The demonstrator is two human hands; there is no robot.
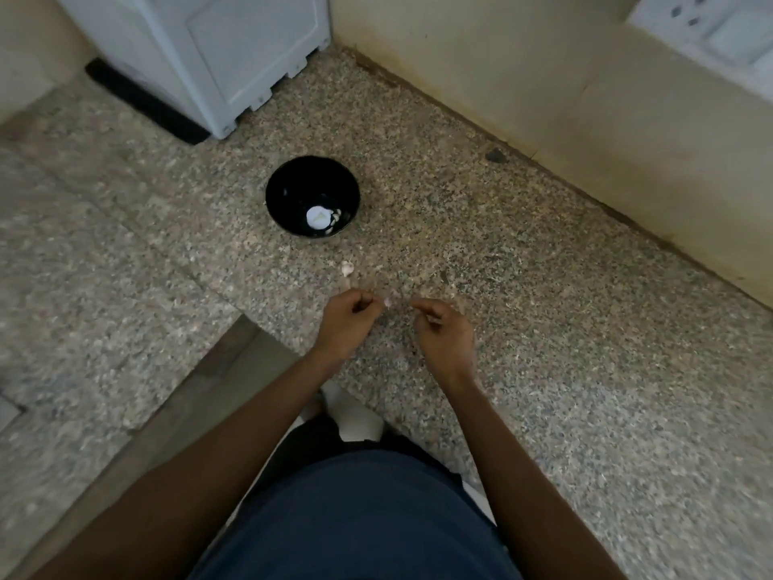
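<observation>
Speckled counter (543,328), black bowl (293,182), garlic clove (388,302)

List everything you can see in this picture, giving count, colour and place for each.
bowl: one, black, on the counter beyond the hands
bowl pieces: several, white, at the bowl's bottom
loose piece: one, pale, on the counter between bowl and hands
small piece: one, pale, at the left fingertips
counter: one, speckled grey-brown
appliance: one, white, far left corner
wall plate: one, white, top right
left hand: pinches the small piece
right hand: fingers curled, contents unclear
</observation>
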